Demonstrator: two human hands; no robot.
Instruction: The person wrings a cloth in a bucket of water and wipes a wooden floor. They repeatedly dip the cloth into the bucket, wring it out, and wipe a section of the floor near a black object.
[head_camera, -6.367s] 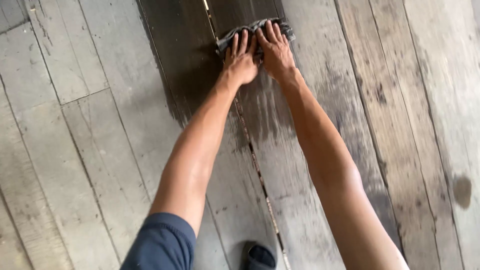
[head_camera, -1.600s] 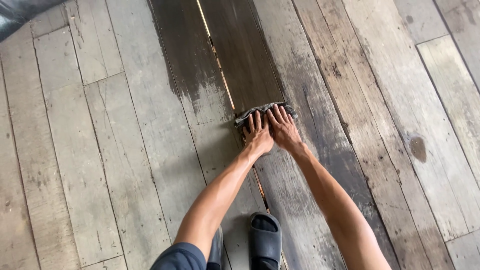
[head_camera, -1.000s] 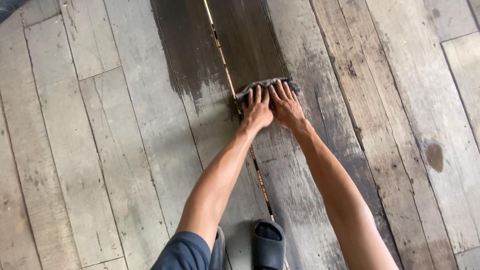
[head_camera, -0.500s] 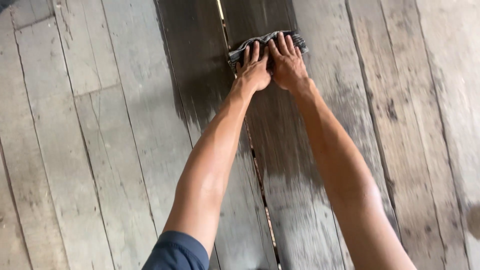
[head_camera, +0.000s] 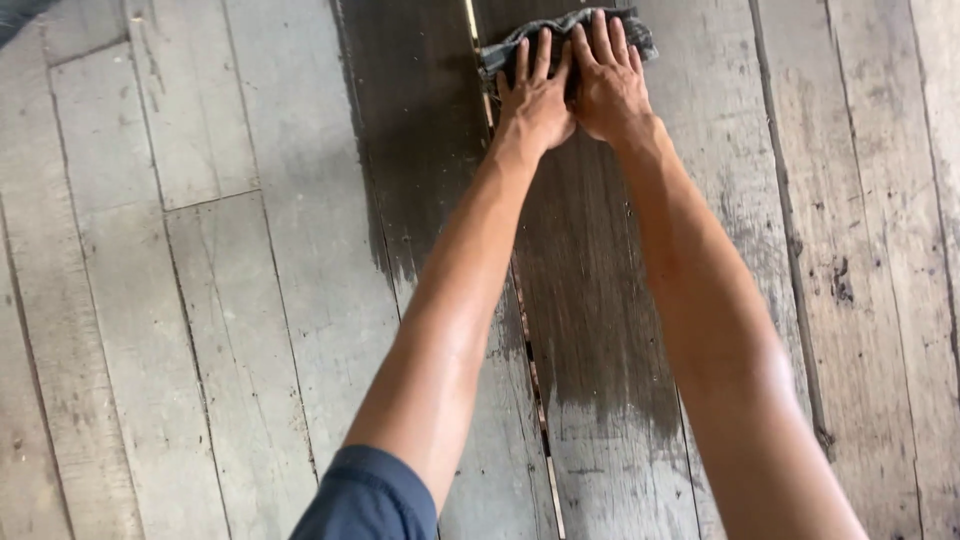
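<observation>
Looking down from head height, 2 bare arms stretch forward over a weathered wooden floor (head_camera: 200, 330). Both hands press flat on a grey rag (head_camera: 520, 45) at the top edge of the view.

The left hand (head_camera: 535, 100) and the right hand (head_camera: 608, 85) lie side by side, touching along the thumbs. The fingers (head_camera: 545, 50) of both are straight and slightly spread, palms down, pinning the rag rather than clutching it.

The rag lies under and just ahead of the fingertips, on the side away from the body. Its long axis runs left to right, across the planks, which run away from the viewer. Neither hand is clearly nearer; the right fingertips reach slightly farther over the cloth. The rag sticks out a little beyond each hand, more to the right.

The rag is bunched and rumpled, dark grey with faint lighter stripes, and looks damp.

It sits on a dark wet band (head_camera: 590, 300) of boards, astride a narrow gap (head_camera: 535, 380) between 2 planks. The band runs back beneath the forearms and ends in a ragged edge. Boards to the left are pale, dry grey. A blue sleeve (head_camera: 365, 500) covers the left upper arm at the bottom.
</observation>
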